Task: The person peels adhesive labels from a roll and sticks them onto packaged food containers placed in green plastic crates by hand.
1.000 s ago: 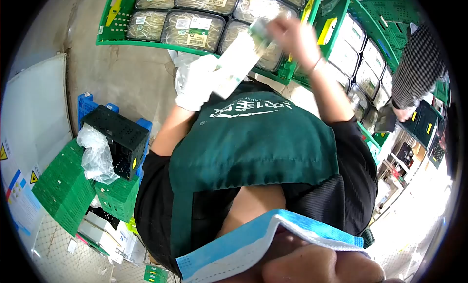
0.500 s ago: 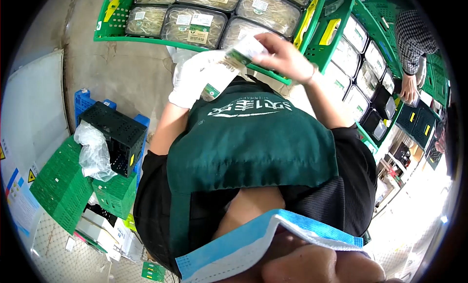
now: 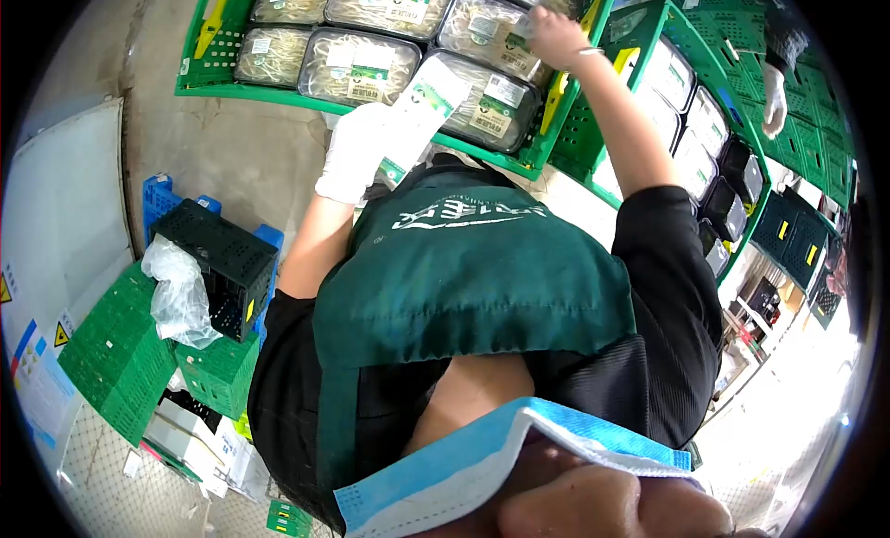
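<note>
My left hand (image 3: 357, 148), in a white glove, is closed on a strip of green-and-white labels (image 3: 432, 102) that hangs out to the right past its fingers. My bare right hand (image 3: 559, 43) reaches over a green crate (image 3: 371, 114) of clear-lidded packs. Its bent fingers are at the edge of a green-and-tan label (image 3: 524, 51), which lies against the lid of a sprout pack (image 3: 477, 26). Several neighbouring packs, such as the labelled sprout pack (image 3: 357, 67), carry similar labels.
On the right stands another green crate (image 3: 589, 130) of packs; behind it hangs a co-worker's gloved hand (image 3: 774, 100). At the left, a black crate (image 3: 222, 236) and a clear plastic bag (image 3: 181, 292) rest on green crates (image 3: 120, 339).
My right hand has moved from the label strip up and right to the sprout pack, taking a label there. The left hand keeps the strip. The co-worker's hand has shifted.
</note>
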